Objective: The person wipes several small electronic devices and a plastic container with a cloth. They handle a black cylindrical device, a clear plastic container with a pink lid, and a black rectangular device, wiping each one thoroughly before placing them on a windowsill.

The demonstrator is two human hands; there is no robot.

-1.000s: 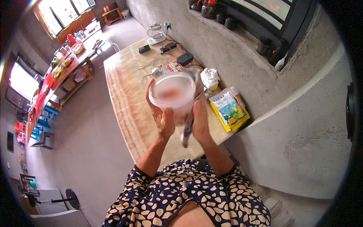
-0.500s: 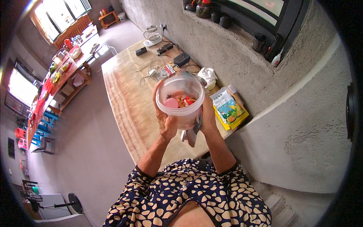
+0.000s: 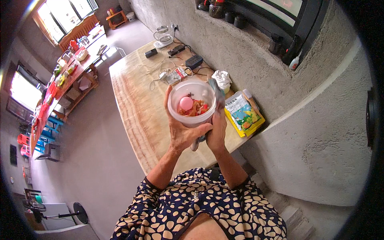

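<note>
Tub (image 3: 193,120), translucent and open-topped, is hanging over the bench (image 3: 138,96), toward its near edge; the left hand (image 3: 185,137) is gripping its left side, thumb across the front, while the right hand (image 3: 216,132) is clasping a grey item (image 3: 219,94), perhaps a cloth or bag, against its right; should that item be slipping, the tub could be tipping, spilling the pink round piece (image 3: 186,103) and red-orange pieces (image 3: 199,108) over its rim, maybe past the near edge; packets (image 3: 243,115) are crowding the near right corner, cables (image 3: 165,65) are sprawling toward the far end; room for moving is opening toward the left edge.
</note>
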